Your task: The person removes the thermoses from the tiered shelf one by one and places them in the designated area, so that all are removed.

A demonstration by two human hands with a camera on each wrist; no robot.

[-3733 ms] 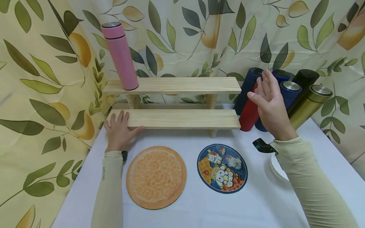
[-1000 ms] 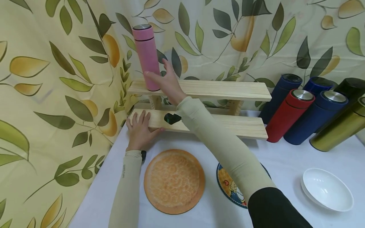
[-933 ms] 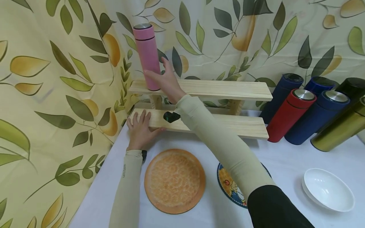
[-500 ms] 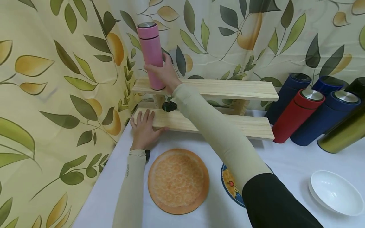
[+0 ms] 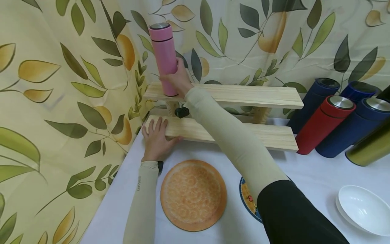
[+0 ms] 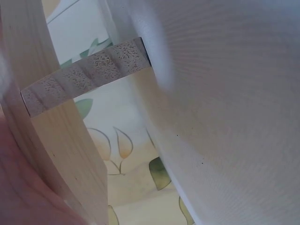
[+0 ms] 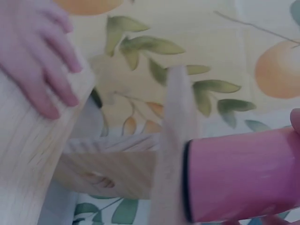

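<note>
The pink thermos bottle [image 5: 164, 56] stands on the left end of the upper tier of a two-tier wooden shelf [image 5: 250, 95]. My right hand [image 5: 179, 78] grips its lower part, thumb in front and fingers round the far side. In the right wrist view the dark-edged base of the bottle [image 7: 243, 176] is right at the upper board. My left hand [image 5: 157, 140] rests on the left end of the lower board, fingers laid straight over the top and thumb along the front edge. The left wrist view shows a shelf support [image 6: 89, 72] between board and white cloth.
Right of the shelf stand a red thermos [image 5: 326, 123], blue ones [image 5: 356, 127] and a gold one [image 5: 373, 145]. A round orange-brown mat [image 5: 193, 196] lies in front; a blue cartoon mat [image 5: 250, 200] is partly under my right arm. A white bowl [image 5: 364, 210] sits at right.
My right hand came from above the bottles at right across to the pink thermos, and its fingers then closed round it. The left hand stayed on the lower board. The head view shifted.
</note>
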